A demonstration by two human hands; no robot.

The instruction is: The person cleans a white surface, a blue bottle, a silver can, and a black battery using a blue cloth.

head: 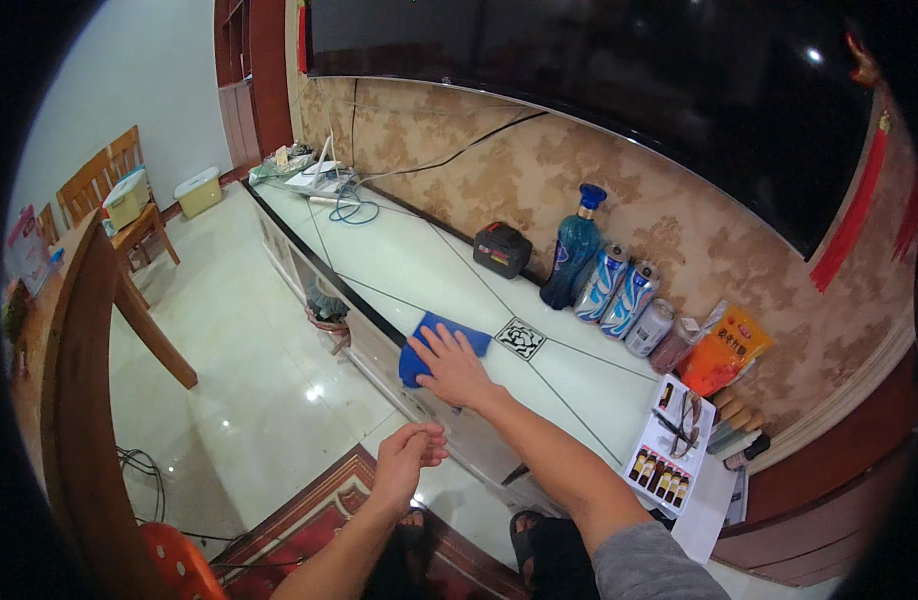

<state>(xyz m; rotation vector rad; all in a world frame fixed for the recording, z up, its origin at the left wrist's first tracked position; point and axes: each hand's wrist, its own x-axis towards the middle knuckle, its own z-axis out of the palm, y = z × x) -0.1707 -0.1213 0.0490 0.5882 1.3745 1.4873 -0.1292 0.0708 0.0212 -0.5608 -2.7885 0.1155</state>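
A blue cloth (470, 339) lies on the white tiled top of a low cabinet (399, 251), partly draped over its dark front edge. My right hand (451, 365) rests flat on the cloth with its fingers spread, pressing it near the edge. My left hand (408, 461) hangs in the air in front of the cabinet, below the right hand, its fingers loosely curled; nothing shows in it. A patterned black-and-white tile inset (520, 339) is just right of the cloth.
Along the wall stand a black battery pack (502, 250), a blue bottle (571, 255), several cans (604, 283) and an orange pouch (721, 346). A white tray of vials and glasses (667, 442) sits at the right. A router with cables (324, 176) is at the far end; a television (579, 75) hangs above.
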